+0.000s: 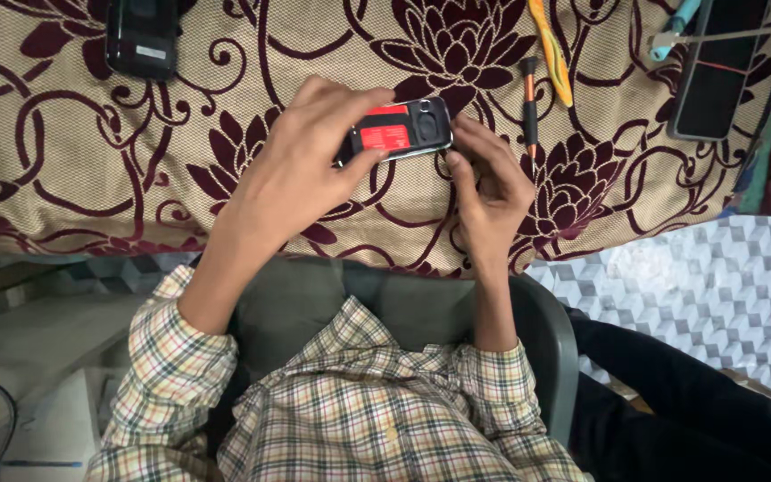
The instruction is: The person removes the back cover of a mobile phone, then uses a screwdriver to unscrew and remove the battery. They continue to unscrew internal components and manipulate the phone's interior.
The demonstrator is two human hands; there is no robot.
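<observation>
Phone [401, 130]: clamped in my left hand [301, 170], open back up.
Right hand [491, 183]: fingertips pinched together at its near corner.
Screwdriver [529, 100]: just right of the grip.
Advice: I'd keep the clamp steady.

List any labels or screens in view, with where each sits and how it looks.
Red label: rectangular, on the open back of the small phone held in both hands.
Pale label: small strip on the black device, top left.
Dark screen: black slab, top right, unlit.
</observation>
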